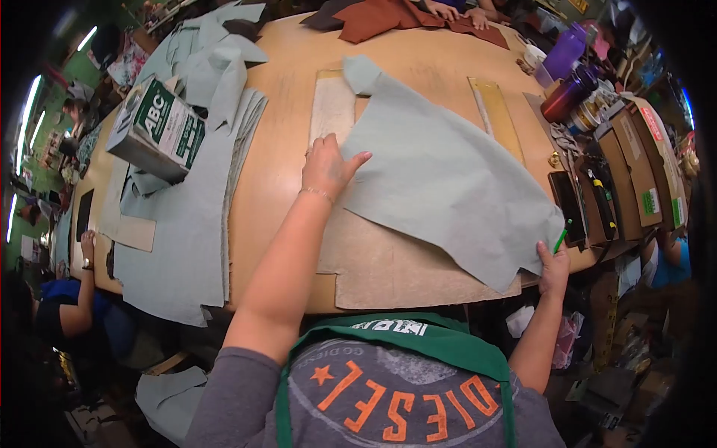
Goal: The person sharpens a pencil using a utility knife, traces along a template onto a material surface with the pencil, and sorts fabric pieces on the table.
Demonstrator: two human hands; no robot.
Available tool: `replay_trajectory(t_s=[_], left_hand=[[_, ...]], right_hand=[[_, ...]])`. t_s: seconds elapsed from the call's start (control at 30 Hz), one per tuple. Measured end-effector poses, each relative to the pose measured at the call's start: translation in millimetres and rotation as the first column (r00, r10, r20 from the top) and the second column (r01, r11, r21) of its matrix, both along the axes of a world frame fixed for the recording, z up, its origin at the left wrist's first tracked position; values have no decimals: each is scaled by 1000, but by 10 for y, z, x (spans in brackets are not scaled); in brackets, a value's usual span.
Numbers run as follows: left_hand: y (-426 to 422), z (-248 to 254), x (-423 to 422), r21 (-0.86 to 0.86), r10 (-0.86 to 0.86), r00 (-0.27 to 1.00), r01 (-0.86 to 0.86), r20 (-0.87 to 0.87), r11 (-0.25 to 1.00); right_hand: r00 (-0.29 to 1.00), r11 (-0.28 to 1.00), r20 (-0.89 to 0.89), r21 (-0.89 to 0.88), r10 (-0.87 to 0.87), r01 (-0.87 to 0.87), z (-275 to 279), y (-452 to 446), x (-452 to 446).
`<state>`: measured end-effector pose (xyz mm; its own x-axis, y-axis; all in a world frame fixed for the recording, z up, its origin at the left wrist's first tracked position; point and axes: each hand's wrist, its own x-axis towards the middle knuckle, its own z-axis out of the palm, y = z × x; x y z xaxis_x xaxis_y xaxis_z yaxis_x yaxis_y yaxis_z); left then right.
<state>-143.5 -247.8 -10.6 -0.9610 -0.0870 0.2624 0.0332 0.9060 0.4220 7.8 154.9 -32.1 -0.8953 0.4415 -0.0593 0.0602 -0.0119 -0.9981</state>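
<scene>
A large pale grey-green sheet (441, 164) with an irregular outline lies over a beige board (388, 261) on the wooden table. My left hand (326, 166) rests at the sheet's left edge, fingers and thumb spread. At the right corner, my right hand (553, 269) pinches the sheet's edge between thumb and fingers. A thin green stick (562, 236) shows just above that hand; whether the hand also holds it is unclear. Behind the sheet, two flat pieces, one whitish (333, 108) and one yellowish (499, 119), are partly covered.
On the left, a metal can (160, 131) stands on stacked grey-green sheets (183, 239). Brown pieces (388, 19) lie at the far edge near another person's hands (467, 15). A purple bottle (569, 93), phone (567, 207) and boxes (635, 168) are right. A co-worker's arm (84, 280) is left.
</scene>
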Motion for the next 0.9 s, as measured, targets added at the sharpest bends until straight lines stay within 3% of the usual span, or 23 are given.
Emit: replay_trajectory(t_s=[0.03, 0.13, 0.23, 0.3, 0.33, 0.4, 0.47, 0.53, 0.57, 0.6, 0.63, 0.67, 0.7, 0.73, 0.8, 0.83, 0.87, 0.9], left_hand=[[110, -25, -101, -58, 69, 995, -65, 78, 996], [123, -103, -306, 55, 90, 932, -117, 352, 992], [62, -139, -342, 39, 83, 878, -114, 472, 993], [-35, -103, -194, 442, -99, 865, -150, 492, 885], [-69, -34, -110, 622, -191, 866, -163, 462, 766], [-109, 338, 187, 941, -349, 893, -188, 282, 280], [-305, 636, 364, 997, -336, 942, -17, -9, -76], [-142, 1162, 357, 938, -197, 974, 37, -111, -344], [-202, 1166, 197, 923, -170, 978, 50, -123, -382], [-303, 1161, -63, 905, -146, 979, 66, -140, -421], [-468, 1051, -449, 952, -47, 995, 66, -84, -300], [-635, 958, -868, 984, 55, 998, 46, -37, -172], [-710, 1014, -1237, 978, 172, 984, 79, -45, -192], [-770, 1116, -1558, 971, 283, 958, 115, -53, -210], [-979, 1645, -1888, 880, 289, 946, 259, -148, -399], [-1027, 1959, -1876, 874, 280, 918, 366, -281, -321], [-1077, 2264, -1835, 852, 262, 877, 464, -403, -243], [-1202, 2495, -1830, 846, 257, 862, 491, -437, -208]], right_hand=[[999, 999, 33, -30, -36, 37, 14, -51, 28], [999, 1000, 48, 3, 2, -2, -93, -43, 110], [996, 996, 77, -72, 55, -49, -116, 33, 125], [990, 992, 94, -80, 101, -94, -22, 80, 135], [991, 992, 73, -67, 114, -109, 150, 71, 145], [992, 986, 27, -115, 125, -121, 444, 199, 235], [968, 976, -233, -170, 95, -137, 747, 309, 253], [949, 971, -297, -178, 105, -163, 1032, 315, -56], [957, 936, -285, -319, 54, -147, 1028, 293, -340], [958, 864, -236, -435, 161, -252, 1089, 173, -731], [978, 861, -124, -464, 170, -208, 974, 185, -1232], [958, 794, -166, -536, 233, -286, 890, 91, -1740], [985, 844, -103, -510, 136, -170, 1035, -162, -2115], [935, 743, -278, -572, 222, -347, 1121, -258, -2467], [932, 802, -331, -511, 148, -309, 1689, -540, -2769], [924, 807, -341, -489, 174, -332, 1950, -552, -2859], [798, 683, -438, -430, 414, -590, 2072, -341, -3066], [810, 701, -466, -441, 354, -561, 2258, -395, -3001]])
